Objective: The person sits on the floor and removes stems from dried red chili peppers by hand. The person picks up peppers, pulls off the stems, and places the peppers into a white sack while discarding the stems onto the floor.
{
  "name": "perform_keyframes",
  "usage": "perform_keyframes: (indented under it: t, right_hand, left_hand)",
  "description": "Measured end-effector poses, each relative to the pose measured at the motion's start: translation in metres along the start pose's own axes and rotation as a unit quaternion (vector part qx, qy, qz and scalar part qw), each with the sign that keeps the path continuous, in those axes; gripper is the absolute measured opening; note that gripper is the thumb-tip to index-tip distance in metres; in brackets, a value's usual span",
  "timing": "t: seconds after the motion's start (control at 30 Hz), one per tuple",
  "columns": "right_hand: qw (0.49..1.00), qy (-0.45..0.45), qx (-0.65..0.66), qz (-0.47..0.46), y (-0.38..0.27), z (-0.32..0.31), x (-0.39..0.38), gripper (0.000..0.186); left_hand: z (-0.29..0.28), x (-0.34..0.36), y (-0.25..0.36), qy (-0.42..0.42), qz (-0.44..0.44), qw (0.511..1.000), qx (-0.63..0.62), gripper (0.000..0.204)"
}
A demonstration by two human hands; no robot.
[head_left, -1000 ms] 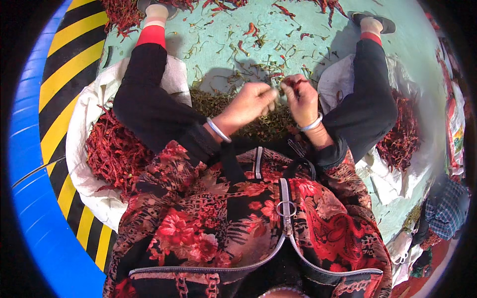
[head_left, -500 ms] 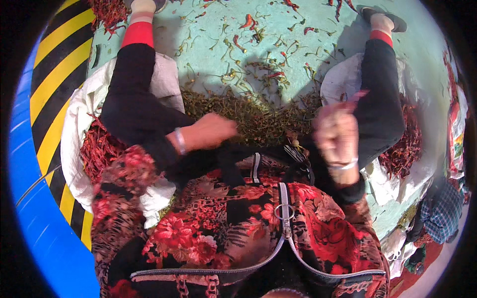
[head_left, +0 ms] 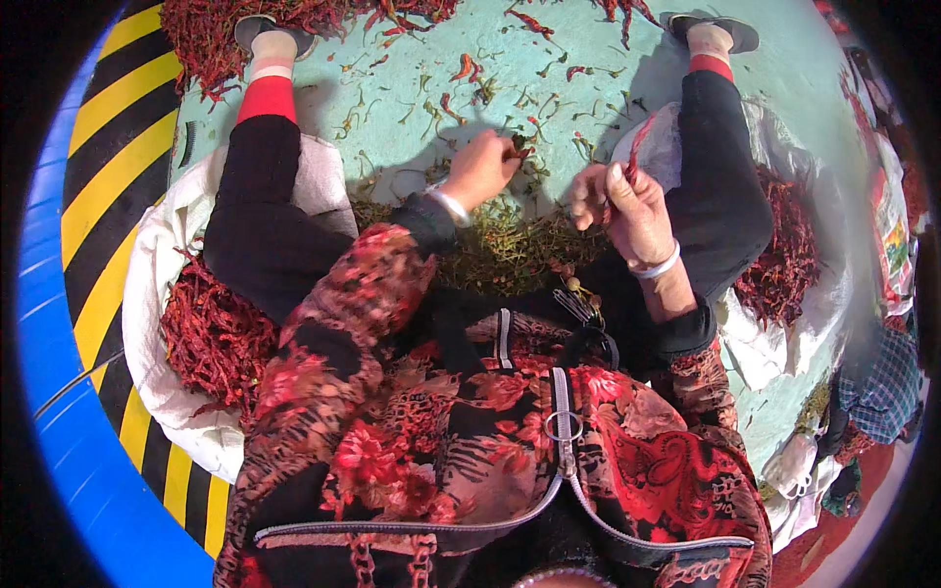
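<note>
My left hand (head_left: 480,167) reaches forward over the pale green floor (head_left: 412,78), its fingertips closed around a small dark red pepper (head_left: 520,151) among scattered stems. My right hand (head_left: 622,211), lower and to the right, grips a long dried red chilli (head_left: 638,140) that sticks up from its thumb and fingers. A heap of greenish-brown stems (head_left: 500,255) lies between my legs. Beside either leg, white sacks (head_left: 167,412) hold piles of red chillies (head_left: 216,333).
More chillies (head_left: 196,39) lie along the far edge. A yellow-and-black striped band (head_left: 118,196) and blue edging (head_left: 59,333) run down the left. At lower right are a person in checked clothing (head_left: 877,382), a white bundle (head_left: 789,465) and other sacks (head_left: 892,235).
My left hand has moved forward to the floor after dropping back toward my lap. My right hand, blurred farther right half a second ago, is now more inward, with a chilli upright in it.
</note>
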State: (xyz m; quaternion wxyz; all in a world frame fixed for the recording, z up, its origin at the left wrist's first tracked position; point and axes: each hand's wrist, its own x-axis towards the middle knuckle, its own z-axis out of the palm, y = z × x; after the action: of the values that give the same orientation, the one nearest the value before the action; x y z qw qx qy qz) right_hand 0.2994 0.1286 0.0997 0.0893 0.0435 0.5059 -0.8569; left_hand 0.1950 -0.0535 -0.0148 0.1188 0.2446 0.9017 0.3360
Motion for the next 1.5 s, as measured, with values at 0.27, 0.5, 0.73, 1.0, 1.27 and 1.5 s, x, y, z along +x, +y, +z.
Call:
perform_keyframes:
  t: [0.27, 0.5, 0.73, 1.0, 1.27, 1.5]
  right_hand:
    - [0.971, 0.135, -0.197, 0.01, 0.049, 0.012, 0.012, 0.017]
    - [0.981, 0.144, -0.114, 0.065, 0.055, 0.014, 0.023, 0.013]
    - [0.975, 0.165, -0.147, 0.02, 0.065, 0.015, 0.025, 0.012]
    - [0.978, 0.201, 0.025, 0.047, 0.029, -0.021, 0.033, 0.012]
    - [0.707, 0.115, -0.697, 0.028, 0.082, -0.05, 0.133, 0.025]
    - [0.941, 0.081, -0.327, 0.034, 0.063, -0.024, 0.116, 0.016]
  left_hand:
    - [-0.046, -0.05, 0.05, -0.009, -0.083, 0.917, -0.391, 0.014]
    - [-0.047, -0.052, 0.058, -0.063, -0.065, 0.925, -0.369, 0.01]
    - [-0.037, -0.066, 0.079, -0.117, 0.129, 0.908, -0.38, 0.007]
    - [-0.1, -0.056, 0.044, -0.241, 0.075, 0.966, 0.047, 0.035]
    - [-0.079, -0.054, 0.042, -0.229, 0.075, 0.97, -0.03, 0.031]
    - [-0.054, -0.045, 0.028, 0.038, -0.079, 0.92, -0.383, 0.024]
